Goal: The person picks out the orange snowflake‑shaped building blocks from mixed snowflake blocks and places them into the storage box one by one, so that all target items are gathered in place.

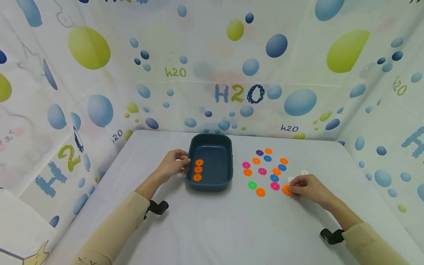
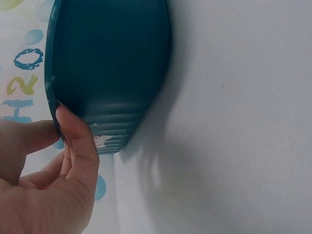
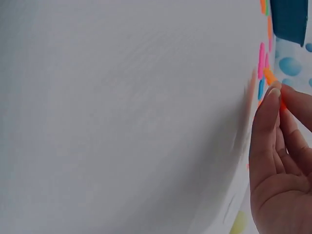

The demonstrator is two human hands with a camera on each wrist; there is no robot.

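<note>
My left hand (image 1: 170,165) pinches the left rim of a dark blue plastic tub (image 1: 216,158) between thumb and fingers, as the left wrist view shows up close. A column of three orange flower-shaped pieces (image 1: 198,169) lies along the tub's left side. To the right of the tub, my right hand (image 1: 311,188) pinches an orange flower-shaped disc (image 1: 286,190) by its edge. In the right wrist view the disc (image 3: 268,75) is seen edge-on between thumb and fingertips. White flower-shaped pieces (image 1: 303,172) lie just beyond this hand, one partly hidden.
Several flower-shaped pieces lie scattered between tub and right hand, among them a green one (image 1: 252,185), a purple one (image 1: 260,152), a blue one (image 1: 274,178) and a pink one (image 1: 275,186). A white cloth covers the table (image 1: 212,228); a patterned curtain (image 1: 205,73) hangs behind.
</note>
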